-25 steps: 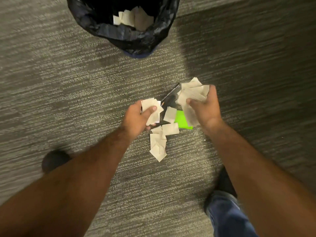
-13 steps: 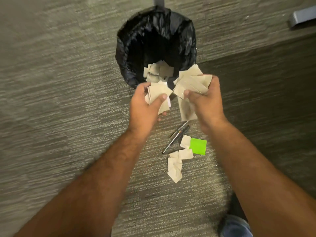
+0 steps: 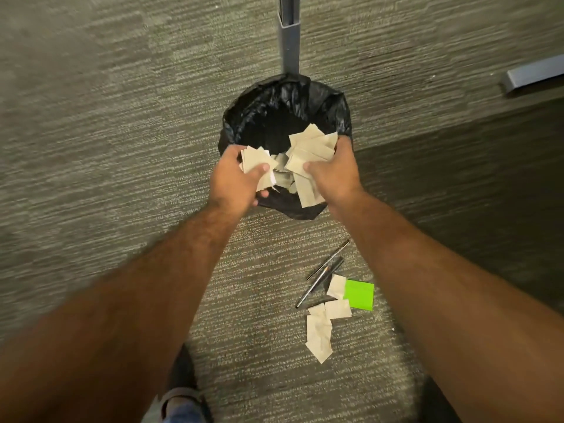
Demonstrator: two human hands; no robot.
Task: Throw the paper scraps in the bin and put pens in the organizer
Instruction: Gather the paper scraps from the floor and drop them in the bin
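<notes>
A round bin lined with a black bag stands on the carpet, with beige scraps lying inside it. My left hand grips a small stack of beige paper scraps over the bin's near rim. My right hand holds a larger bunch of scraps above the bin's opening. On the carpet nearer to me lie several loose beige scraps, a bright green note and dark pens, partly under the scraps. No organizer is in view.
A grey metal post rises just behind the bin. A grey bar-shaped foot lies at the far right on the carpet. My shoes show at the bottom edge. A darker shadowed carpet area lies at right.
Both hands have lifted the scraps off the floor pile and carried them forward until they are over the bin. My view has shifted forward with them.
</notes>
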